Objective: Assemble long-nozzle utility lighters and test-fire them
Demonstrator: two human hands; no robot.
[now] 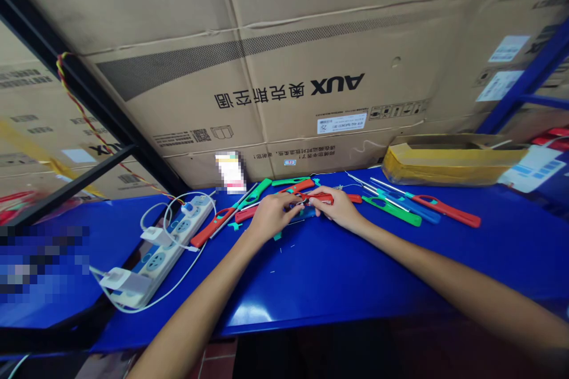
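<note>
Working low over the blue table, head view: right hand pinched red lighter casing between both hands; left hand bunched beside it, grip unclear. Small parts needed light fingertip pressure, steady wrists. Green lighter lay rightward.

Lighters: lying on table. Power strip: lying left of lighters, carrying chargers. Phone: leaning on carton, behind lighters. Box: resting behind right-hand lighters, before carton.
</note>
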